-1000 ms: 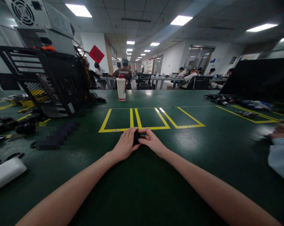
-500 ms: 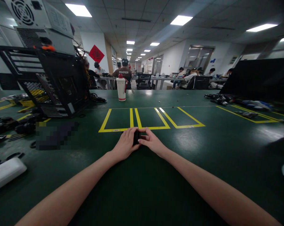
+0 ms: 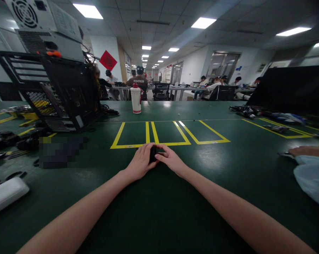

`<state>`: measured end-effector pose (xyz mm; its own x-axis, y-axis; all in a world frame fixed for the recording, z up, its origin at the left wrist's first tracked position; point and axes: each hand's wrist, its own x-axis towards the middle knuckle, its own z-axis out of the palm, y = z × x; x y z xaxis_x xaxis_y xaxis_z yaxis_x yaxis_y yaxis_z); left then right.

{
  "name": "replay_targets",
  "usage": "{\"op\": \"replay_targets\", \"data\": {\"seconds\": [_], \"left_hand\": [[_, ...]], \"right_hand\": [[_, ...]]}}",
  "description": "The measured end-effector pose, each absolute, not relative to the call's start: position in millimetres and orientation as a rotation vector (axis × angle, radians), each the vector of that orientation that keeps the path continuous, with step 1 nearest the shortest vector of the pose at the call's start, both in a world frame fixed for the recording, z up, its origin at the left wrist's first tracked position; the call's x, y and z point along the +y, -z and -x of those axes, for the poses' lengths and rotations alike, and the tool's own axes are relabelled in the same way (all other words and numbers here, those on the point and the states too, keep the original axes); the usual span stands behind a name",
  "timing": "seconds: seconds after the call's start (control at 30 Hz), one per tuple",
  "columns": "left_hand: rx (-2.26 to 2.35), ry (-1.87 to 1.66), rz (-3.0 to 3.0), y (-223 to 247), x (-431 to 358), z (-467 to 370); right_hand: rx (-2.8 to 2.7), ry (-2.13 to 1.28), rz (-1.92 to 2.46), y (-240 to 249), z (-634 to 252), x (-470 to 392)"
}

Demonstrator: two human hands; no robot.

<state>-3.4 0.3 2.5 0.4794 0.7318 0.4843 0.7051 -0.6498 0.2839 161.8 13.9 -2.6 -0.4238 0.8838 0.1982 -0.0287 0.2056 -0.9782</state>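
Note:
A small black object (image 3: 153,154) rests on the green table (image 3: 159,208), mostly covered by fingers, so its exact kind cannot be made out. My left hand (image 3: 141,160) is wrapped round its left side, fingers over the top. My right hand (image 3: 170,158) grips its right side between thumb and fingers. Both hands meet just in front of the middle yellow tape outline (image 3: 172,144).
A white cup (image 3: 136,100) with a red lid stands behind the outlines. A black computer case (image 3: 69,95) is at left, a white object (image 3: 8,195) lower left, a black screen (image 3: 294,88) at right. Another person's hand (image 3: 310,151) holds something shiny.
At the right edge the other person's hand and light sleeve have come further in over the table, with a shiny item. My own hands have hardly moved.

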Motion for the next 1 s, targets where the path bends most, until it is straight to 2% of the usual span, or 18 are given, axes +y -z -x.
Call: {"op": "replay_targets", "data": {"seconds": [1.0], "left_hand": [[1.284,-0.914,-2.658,-2.1,1.1,4.1]], "right_hand": [[-1.640,-1.378,0.727,-3.4,-161.4,8.1]]}}
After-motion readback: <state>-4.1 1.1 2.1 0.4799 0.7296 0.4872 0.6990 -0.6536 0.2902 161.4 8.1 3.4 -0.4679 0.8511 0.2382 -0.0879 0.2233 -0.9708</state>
